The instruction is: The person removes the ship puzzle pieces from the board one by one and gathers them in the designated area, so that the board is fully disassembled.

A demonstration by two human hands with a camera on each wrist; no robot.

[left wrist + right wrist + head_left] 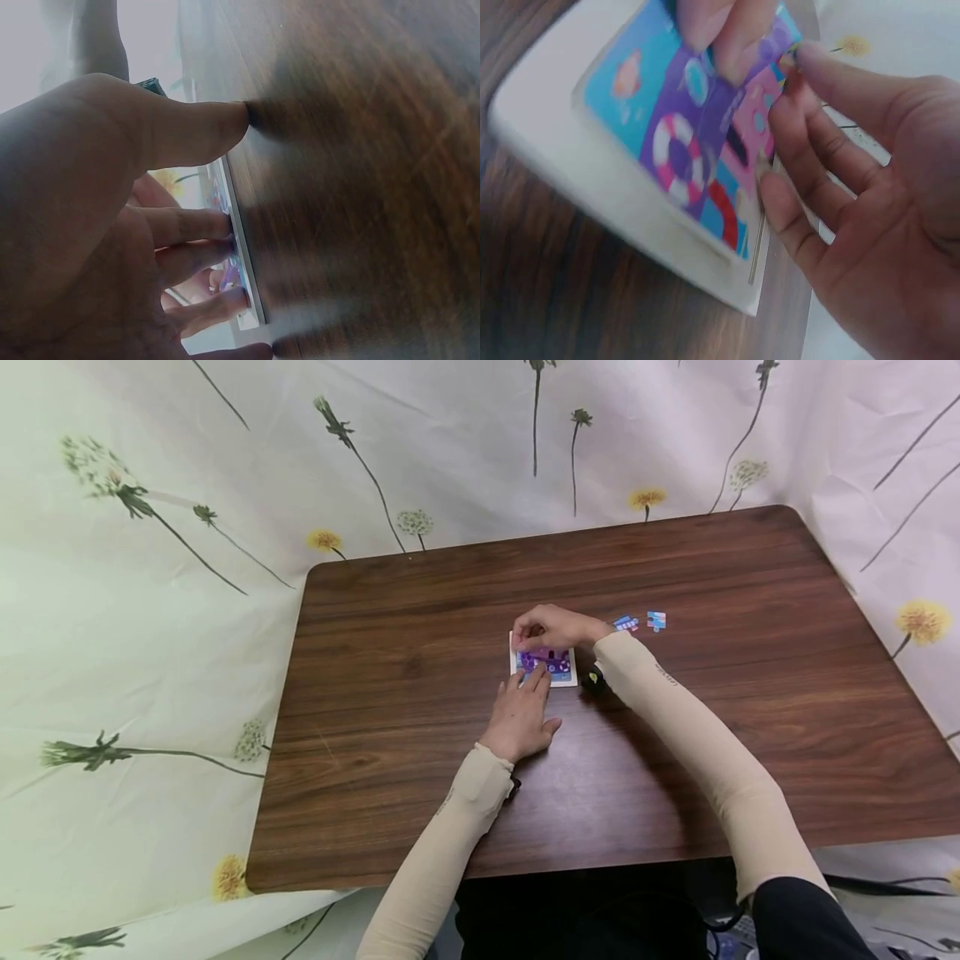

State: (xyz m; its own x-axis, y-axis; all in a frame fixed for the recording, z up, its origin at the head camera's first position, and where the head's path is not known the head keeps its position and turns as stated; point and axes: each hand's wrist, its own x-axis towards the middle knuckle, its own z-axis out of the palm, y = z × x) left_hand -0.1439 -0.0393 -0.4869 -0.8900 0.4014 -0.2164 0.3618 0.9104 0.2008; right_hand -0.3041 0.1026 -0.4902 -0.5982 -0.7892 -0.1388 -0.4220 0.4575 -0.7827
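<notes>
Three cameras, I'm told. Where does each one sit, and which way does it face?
Head: worn on the head, looking forward and down at the table and puzzle; both arms, left hand and right hand show.
Left wrist: worn there, looking past the left hand, large in view, toward the puzzle's edge.
Right wrist: worn there, looking along the right hand at the puzzle; left fingers show too.
Shared: both wrist views include the puzzle and table.

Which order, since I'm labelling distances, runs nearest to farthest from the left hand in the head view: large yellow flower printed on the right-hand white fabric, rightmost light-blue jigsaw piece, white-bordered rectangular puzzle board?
1. Puzzle board: touched by the left hand.
2. Rightmost jigsaw piece: on the table, right of the board.
3. Yellow flower: far right, on the fabric.
</notes>
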